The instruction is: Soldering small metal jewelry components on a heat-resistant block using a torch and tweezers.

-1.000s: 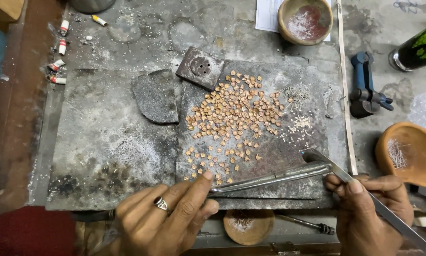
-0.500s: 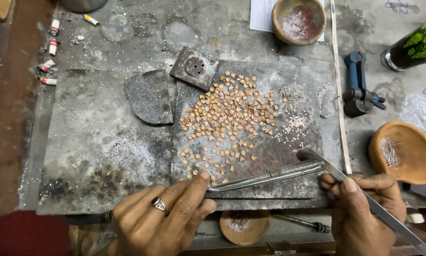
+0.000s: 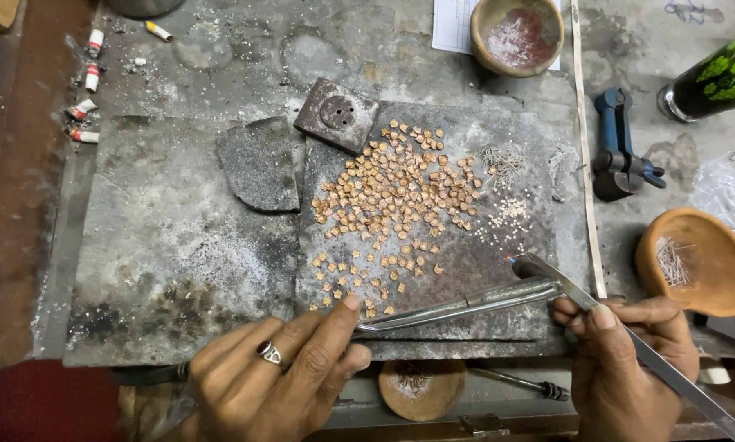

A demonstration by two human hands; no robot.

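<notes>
Several small copper-coloured pieces (image 3: 392, 192) lie scattered on a dark grey slab (image 3: 498, 245). My left hand (image 3: 277, 376), a ring on one finger, rests at the slab's front edge with fingers apart. Its index fingertip presses down beside the nearest pieces. Long metal tweezers (image 3: 465, 304) lie across the slab's front, tips next to that fingertip and wide end by my right hand's fingers. My right hand (image 3: 621, 352) grips a slim metal rod (image 3: 547, 274). The rod slants up from the lower right, and its tip sits over the slab's right part.
A square metal block (image 3: 336, 115) and a curved slab fragment (image 3: 259, 168) lie left of the pieces. Thin wire bits (image 3: 502, 160) sit at the right. Clay bowls stand at the top (image 3: 516, 34), right (image 3: 694, 262) and front (image 3: 420, 389). A blue tool (image 3: 617, 147) and dark bottle (image 3: 715, 78) are at the right.
Both hands, the tweezers and the rod hold nearly the same places; only the view has drifted a little.
</notes>
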